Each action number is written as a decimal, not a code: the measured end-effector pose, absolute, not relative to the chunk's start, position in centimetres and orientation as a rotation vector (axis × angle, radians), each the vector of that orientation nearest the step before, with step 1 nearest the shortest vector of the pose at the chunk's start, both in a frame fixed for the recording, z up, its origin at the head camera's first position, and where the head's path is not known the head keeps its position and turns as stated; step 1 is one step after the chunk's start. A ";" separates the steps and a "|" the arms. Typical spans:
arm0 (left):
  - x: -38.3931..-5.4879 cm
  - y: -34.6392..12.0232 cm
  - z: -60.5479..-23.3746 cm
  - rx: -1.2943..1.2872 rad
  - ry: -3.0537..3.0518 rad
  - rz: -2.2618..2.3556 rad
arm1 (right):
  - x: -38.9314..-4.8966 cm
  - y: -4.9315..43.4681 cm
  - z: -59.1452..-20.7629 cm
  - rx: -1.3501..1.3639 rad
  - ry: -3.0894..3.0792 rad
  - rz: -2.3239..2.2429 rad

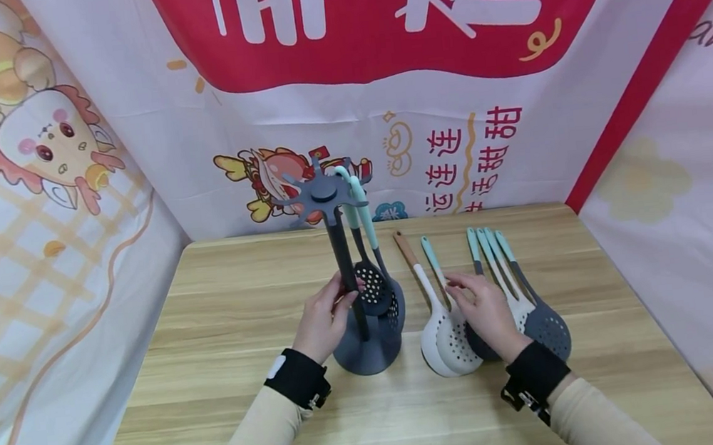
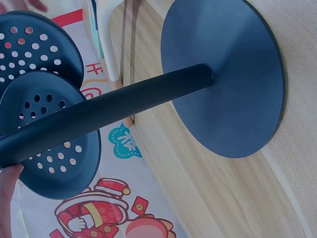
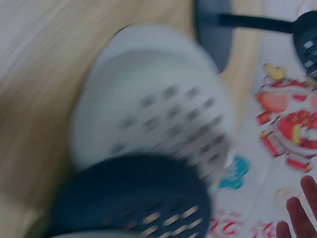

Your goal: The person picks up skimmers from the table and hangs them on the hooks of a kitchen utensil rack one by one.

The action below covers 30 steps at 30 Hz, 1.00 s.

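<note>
My left hand [image 1: 321,322] grips the pole of a dark utensil stand [image 1: 341,252], which has a round base and a hooked top. Two dark slotted skimmers hang from it by mint handles, the nearer skimmer [image 1: 372,289] beside the pole. My right hand [image 1: 484,310] is over the utensils to the right, fingertips close to the mint handle of a white slotted skimmer [image 1: 461,345]; its fingers look loosely extended in the right wrist view. That skimmer overlaps a white ladle [image 1: 431,348] with a brown handle. A dark slotted utensil [image 3: 129,193] lies partly under the hand.
Farther right on the wooden table [image 1: 224,321] lie several mint-handled utensils, including a dark slotted turner [image 1: 550,333]. A printed cloth [image 1: 345,102] hangs behind the table's back edge, and more cloth hangs at both sides.
</note>
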<state>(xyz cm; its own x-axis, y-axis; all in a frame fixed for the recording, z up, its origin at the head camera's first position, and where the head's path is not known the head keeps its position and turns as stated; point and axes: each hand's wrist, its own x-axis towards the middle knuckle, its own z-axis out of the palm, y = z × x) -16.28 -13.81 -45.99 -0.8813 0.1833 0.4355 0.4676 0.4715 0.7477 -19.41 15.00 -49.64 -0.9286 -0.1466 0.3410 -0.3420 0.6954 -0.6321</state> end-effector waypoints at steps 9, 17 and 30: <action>-16.4 -14.0 -46.0 -0.561 -2.418 -1.365 | -21.1 18.9 -51.2 0.125 -2.835 0.906; -16.4 -13.9 -46.1 -0.558 -2.415 -1.372 | -21.9 22.5 -52.8 -0.112 -2.853 1.001; -16.4 -13.8 -46.0 -0.550 -2.427 -1.377 | -22.0 25.8 -54.9 -0.279 -2.910 1.090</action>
<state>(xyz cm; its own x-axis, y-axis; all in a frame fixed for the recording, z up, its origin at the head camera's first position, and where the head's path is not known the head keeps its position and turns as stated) -16.43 -13.85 -45.96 -0.8831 0.1809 0.4329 0.4644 0.4683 0.7517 -22.01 25.78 -54.91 -0.9838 0.1742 -0.0421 0.1590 0.7398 -0.6537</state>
